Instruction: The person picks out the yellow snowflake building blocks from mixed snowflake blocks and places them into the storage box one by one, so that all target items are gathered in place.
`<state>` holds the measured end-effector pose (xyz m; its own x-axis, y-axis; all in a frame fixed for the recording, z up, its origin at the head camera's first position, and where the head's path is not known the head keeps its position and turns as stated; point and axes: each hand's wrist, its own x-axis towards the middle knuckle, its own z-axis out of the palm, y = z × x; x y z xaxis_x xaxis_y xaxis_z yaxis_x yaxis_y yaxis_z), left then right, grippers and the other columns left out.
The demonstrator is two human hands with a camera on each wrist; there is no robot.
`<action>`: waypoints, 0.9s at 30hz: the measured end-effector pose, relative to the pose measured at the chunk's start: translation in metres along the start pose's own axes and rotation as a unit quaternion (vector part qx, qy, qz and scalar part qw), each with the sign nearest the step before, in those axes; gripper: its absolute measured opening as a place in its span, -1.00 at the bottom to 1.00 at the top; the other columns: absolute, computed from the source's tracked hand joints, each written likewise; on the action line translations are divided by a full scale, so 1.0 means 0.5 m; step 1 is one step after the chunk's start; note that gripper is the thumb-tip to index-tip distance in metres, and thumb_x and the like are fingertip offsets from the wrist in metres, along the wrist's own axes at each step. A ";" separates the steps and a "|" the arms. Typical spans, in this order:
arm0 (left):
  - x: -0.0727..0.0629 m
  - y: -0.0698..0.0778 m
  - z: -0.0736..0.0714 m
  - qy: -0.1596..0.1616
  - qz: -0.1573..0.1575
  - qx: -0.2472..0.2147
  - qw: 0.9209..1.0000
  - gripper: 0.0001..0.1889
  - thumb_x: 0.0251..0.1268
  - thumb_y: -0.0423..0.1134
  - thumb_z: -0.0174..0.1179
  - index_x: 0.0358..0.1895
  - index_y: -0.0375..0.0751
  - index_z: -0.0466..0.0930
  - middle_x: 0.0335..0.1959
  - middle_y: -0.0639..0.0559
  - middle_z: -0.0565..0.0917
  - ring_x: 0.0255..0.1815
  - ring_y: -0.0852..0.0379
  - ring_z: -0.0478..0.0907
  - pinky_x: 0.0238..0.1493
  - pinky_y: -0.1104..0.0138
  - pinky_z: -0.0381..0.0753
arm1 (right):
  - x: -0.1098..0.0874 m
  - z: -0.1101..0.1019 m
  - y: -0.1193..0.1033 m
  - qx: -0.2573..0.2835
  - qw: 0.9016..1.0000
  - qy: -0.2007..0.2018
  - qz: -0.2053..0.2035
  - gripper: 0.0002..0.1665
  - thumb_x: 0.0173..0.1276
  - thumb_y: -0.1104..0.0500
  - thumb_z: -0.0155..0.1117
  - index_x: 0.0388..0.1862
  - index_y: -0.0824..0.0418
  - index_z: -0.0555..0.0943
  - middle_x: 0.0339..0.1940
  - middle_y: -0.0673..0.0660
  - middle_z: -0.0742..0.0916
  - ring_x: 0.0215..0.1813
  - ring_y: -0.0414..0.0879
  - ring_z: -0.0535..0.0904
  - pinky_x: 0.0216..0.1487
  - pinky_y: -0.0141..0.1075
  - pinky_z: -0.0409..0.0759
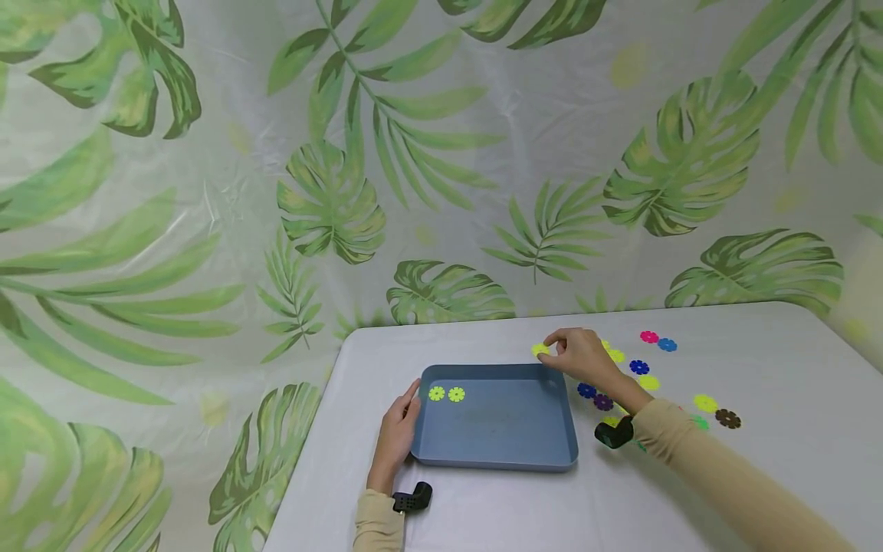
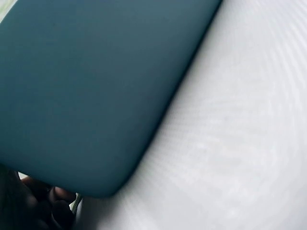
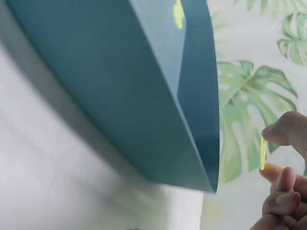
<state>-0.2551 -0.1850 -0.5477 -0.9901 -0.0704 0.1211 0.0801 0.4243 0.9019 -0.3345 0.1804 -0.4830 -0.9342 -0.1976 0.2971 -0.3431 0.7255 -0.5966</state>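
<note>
A blue-grey rectangular tray (image 1: 497, 464) lies on the white-covered table. Two yellow flower-shaped discs (image 1: 457, 394) sit side by side in its upper left part. My left hand (image 1: 396, 433) holds the tray by its left side; in the left wrist view the tray wall covers most of that hand. Above the tray's far right corner, my right hand (image 1: 582, 356) pinches another yellow flower-shaped disc (image 3: 263, 153) between thumb and fingertip. The right wrist view shows this disc edge-on, apart from the tray.
Several flower-shaped discs lie loosely right of the tray, among them a pink one (image 1: 649, 336), a light blue one (image 1: 667, 345), a dark blue one (image 1: 639, 367) and a brown one (image 1: 727, 418). The right forearm hides some. A leaf-patterned sheet (image 1: 441, 153) hangs behind the table.
</note>
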 end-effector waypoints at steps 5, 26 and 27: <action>-0.002 0.003 0.000 0.001 0.000 0.001 1.000 -0.56 0.66 -0.10 -0.04 0.49 0.07 0.42 -0.31 0.00 0.43 -0.27 0.07 0.36 -0.14 0.15 0.32 | 0.005 0.023 -0.025 0.007 1.000 -0.004 -0.027 -0.66 0.17 0.06 0.52 -0.20 0.30 0.77 -0.64 -0.02 0.53 -0.61 -0.15 0.37 -0.52 -0.28 0.33; 0.000 0.000 -0.001 0.000 -0.008 -0.001 1.000 -0.56 0.66 -0.10 -0.04 0.50 0.12 0.40 -0.21 -0.02 0.53 -0.13 0.05 0.40 -0.04 0.13 0.33 | 0.023 0.080 -0.104 -0.001 0.995 -0.062 -0.079 -0.69 0.18 0.09 0.53 -0.19 0.28 0.78 -0.69 -0.07 0.54 -0.63 -0.21 0.37 -0.52 -0.32 0.30; 0.000 0.000 -0.001 0.000 -0.009 -0.002 1.000 -0.56 0.66 -0.10 -0.04 0.50 0.12 0.40 -0.20 -0.02 0.53 -0.13 0.05 0.40 -0.03 0.13 0.33 | 0.023 0.082 -0.108 -0.002 0.995 -0.064 -0.080 -0.69 0.18 0.10 0.54 -0.19 0.28 0.78 -0.68 -0.07 0.54 -0.62 -0.21 0.38 -0.52 -0.32 0.30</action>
<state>-0.2551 -0.1853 -0.5474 -0.9914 -0.0778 0.1056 0.0634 0.4201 0.9053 -0.3310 0.1120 -0.4778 -0.8730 -0.3921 0.2902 -0.4875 0.6810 -0.5465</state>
